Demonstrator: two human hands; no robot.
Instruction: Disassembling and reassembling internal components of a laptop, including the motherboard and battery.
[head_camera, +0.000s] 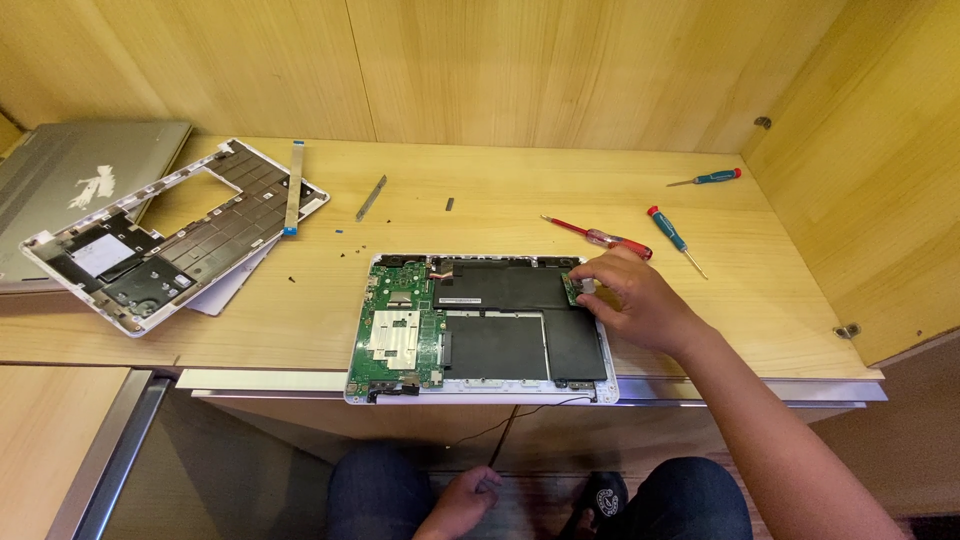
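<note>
The right hand (640, 295) is laid over the upper right corner of the opened white laptop base (480, 392), its fingers curled and pinched on a small green circuit board (572, 288) that sits at the right end of the flat black battery pack (505, 315). The small board lies just left of the fingertips, touching them, with its long axis running roughly from the bench's back edge toward the front edge. The left hand (462, 500) is well apart, down by the lap below the front edge, loosely closed near a thin black cable (500, 435); whether the cable is gripped cannot be told. The right hand is plainly the nearer.

The laptop base is set at the front edge of the light wooden bench (480, 200), overhanging it slightly. 3 screwdrivers are seen toward the right back corner: a red-handled one (598, 236) just behind the hand and 2 teal-handled ones (676, 238) (708, 179). A detached white keyboard frame (170, 240) is propped near the left edge, over a closed grey laptop (70, 190). Wooden panels enclose the back and right.
</note>
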